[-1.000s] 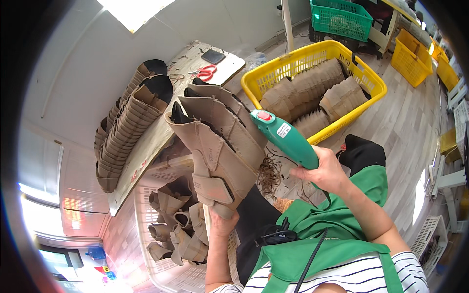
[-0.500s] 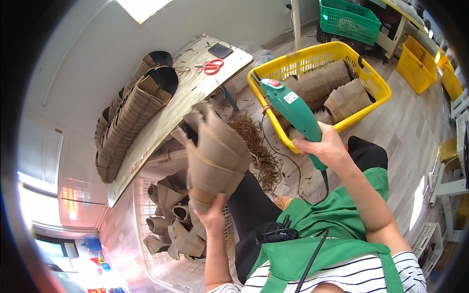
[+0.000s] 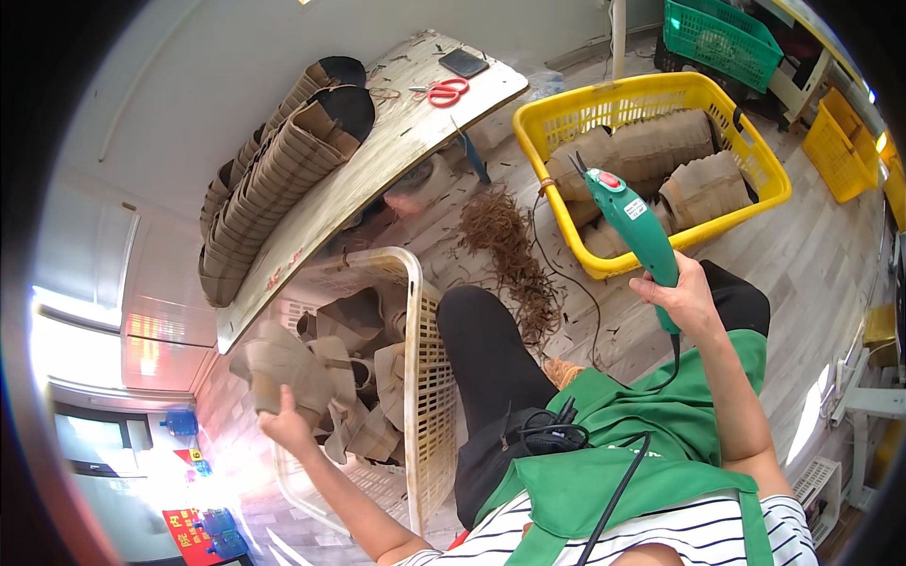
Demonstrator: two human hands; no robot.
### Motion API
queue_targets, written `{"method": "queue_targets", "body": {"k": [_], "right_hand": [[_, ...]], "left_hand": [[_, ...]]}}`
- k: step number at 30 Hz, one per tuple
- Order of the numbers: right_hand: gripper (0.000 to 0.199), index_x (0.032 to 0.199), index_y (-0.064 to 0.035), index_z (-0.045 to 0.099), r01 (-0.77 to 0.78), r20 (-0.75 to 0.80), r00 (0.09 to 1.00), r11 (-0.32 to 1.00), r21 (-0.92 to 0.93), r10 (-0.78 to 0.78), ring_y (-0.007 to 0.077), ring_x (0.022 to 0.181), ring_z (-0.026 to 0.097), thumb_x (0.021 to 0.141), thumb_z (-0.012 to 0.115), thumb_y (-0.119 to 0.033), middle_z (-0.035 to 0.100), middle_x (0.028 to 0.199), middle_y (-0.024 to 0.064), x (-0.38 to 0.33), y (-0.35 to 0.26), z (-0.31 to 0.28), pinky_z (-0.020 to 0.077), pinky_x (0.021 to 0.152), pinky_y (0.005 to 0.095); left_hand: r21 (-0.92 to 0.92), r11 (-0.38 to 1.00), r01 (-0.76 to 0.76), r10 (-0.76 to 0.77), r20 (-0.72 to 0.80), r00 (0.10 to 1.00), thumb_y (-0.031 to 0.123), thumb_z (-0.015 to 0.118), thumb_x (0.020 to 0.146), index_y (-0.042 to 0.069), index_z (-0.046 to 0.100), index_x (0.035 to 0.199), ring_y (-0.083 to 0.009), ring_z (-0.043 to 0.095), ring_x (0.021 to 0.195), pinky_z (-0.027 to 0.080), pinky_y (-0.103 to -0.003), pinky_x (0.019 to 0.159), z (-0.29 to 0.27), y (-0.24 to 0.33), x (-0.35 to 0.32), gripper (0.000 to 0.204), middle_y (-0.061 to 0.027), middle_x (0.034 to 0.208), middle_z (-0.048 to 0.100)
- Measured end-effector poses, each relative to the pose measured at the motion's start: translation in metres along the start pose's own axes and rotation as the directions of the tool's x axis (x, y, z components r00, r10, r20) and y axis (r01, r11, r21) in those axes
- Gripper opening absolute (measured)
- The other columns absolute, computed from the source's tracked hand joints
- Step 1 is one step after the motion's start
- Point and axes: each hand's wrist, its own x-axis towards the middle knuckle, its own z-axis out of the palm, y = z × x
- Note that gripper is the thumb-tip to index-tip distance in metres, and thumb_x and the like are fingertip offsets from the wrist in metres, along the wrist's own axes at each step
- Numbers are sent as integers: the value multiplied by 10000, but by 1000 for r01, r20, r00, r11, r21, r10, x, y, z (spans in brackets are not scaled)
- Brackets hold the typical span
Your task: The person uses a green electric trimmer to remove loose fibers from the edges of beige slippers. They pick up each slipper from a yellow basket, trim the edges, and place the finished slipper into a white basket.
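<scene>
My left hand is closed on the lower end of a tan shoe upper, slightly smeared by motion, at the left side of a white plastic basket. Inside that basket lie several loose tan uppers. My right hand grips green cordless-shaped but corded electric scissors by the handle. Their blades point up and away, in front of the yellow basket. The cord hangs from the handle's lower end. Stacked uppers fill much of the yellow basket.
On the wooden table stand long rows of nested uppers, with red-handled scissors and a dark phone. Brown scraps pile on the floor beside a cable. A green crate and more yellow baskets stand at far right.
My left hand has carried the upper left and down, from in front of my knee to over the white basket. The right hand still holds the electric scissors; the view has shifted.
</scene>
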Motion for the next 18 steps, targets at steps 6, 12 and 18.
{"method": "queue_targets", "body": {"k": [6,12,18], "right_hand": [[302,939,4,611,387,143,921,887,-250,-362,241,723,620,708,789,-76,630,818,102,-10,-10,10,492,676,335],[291,778,-36,519,634,216,763,641,-433,-609,351,746,589,542,688,-11,558,754,120,-14,-1,15,464,624,412],[280,781,-37,524,666,198,716,572,-478,-669,326,736,595,556,690,-24,561,751,104,-13,5,3,470,622,399]], "left_hand": [[-780,450,435,-317,316,894,126,614,897,-87,617,1133,-270,654,996,540,-378,844,13,81,5,318,-169,1105,663],[-764,252,593,-207,557,805,109,575,897,-71,649,1086,-284,672,980,545,-396,872,85,105,0,271,-176,1083,681],[-696,160,700,-104,693,713,111,563,906,-83,649,1082,-294,684,947,552,-403,869,120,127,-7,275,-185,1074,687]]}}
